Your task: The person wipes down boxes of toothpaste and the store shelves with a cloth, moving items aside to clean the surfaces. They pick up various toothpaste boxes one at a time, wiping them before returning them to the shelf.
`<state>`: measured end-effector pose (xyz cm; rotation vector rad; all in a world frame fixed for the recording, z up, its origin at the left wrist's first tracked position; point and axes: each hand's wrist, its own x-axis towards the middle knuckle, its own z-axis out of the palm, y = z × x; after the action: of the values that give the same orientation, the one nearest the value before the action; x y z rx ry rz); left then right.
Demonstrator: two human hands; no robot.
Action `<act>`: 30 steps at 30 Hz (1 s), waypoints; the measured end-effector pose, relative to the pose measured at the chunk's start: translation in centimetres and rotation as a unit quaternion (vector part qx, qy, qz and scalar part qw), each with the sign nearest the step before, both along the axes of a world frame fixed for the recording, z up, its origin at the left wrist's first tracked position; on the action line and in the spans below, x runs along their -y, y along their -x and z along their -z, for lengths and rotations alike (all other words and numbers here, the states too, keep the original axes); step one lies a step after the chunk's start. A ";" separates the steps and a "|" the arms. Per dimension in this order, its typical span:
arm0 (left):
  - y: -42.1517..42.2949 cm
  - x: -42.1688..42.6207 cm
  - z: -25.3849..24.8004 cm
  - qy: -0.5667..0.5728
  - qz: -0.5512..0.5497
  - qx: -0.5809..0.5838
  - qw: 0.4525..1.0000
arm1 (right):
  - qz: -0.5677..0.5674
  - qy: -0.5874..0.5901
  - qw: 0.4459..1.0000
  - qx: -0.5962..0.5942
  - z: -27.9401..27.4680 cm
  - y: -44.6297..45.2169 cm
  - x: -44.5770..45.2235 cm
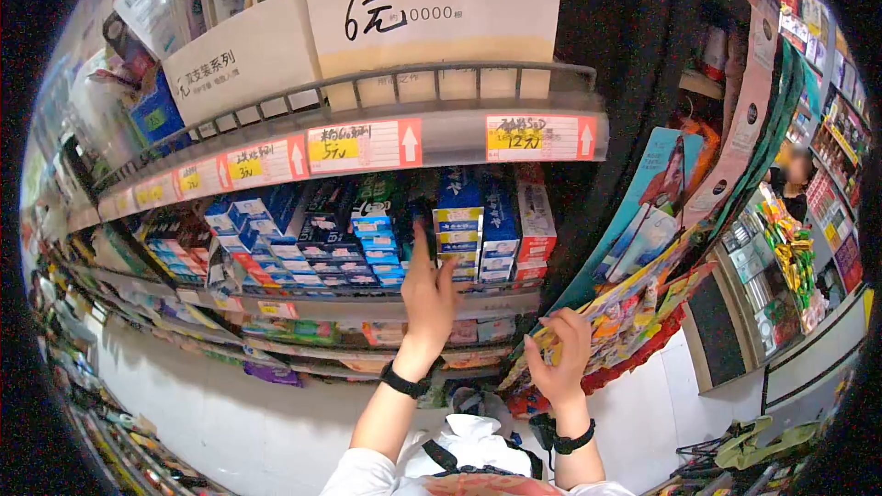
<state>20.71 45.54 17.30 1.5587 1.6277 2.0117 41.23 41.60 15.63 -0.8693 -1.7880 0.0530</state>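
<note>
Several stacks of toothpaste-like boxes stand on the shelf under the price labels. My left hand (429, 292) reaches into the shelf, its fingers apart, between a stack of light blue boxes (378, 243) and a stack of yellow and dark blue boxes (457, 237). Its fingertips are partly in shadow, and nothing shows in its grasp. My right hand (562, 351) is raised lower right, thumb and fingers apart, holding nothing, beside the colourful hanging packets (611, 317). Red and white boxes (535, 243) stand at the stacks' right end.
A wire-edged shelf (367, 156) with price labels runs above the boxes. Large paper signs (441, 9) stand on it. A teal display panel (643, 211) rises at the right. Another person (792, 182) is at the far right, beyond a counter. White floor (276, 413) shows below.
</note>
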 end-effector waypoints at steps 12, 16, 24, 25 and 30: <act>0.1 -0.5 -3.4 0.023 0.018 0.013 0.999 | 0.005 0.014 1.000 -0.009 0.4 -0.3 0.0; -0.1 -0.6 -3.3 0.011 0.004 0.017 1.000 | 0.005 0.017 1.000 -0.002 0.4 -0.3 0.1; -0.1 -0.1 -3.8 0.039 0.026 0.024 0.999 | 0.001 0.008 1.000 -0.005 0.2 -0.1 0.0; 0.0 -0.1 -3.8 0.049 0.024 0.027 0.998 | 0.000 0.007 1.000 -0.006 0.2 -0.1 0.0; 0.2 -0.2 -3.5 0.052 0.040 0.052 0.997 | 0.001 0.010 1.000 0.000 0.0 -0.1 0.1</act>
<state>20.52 45.72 20.83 1.4359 1.5780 1.9021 41.32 41.50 15.64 -0.8854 -1.7895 0.0705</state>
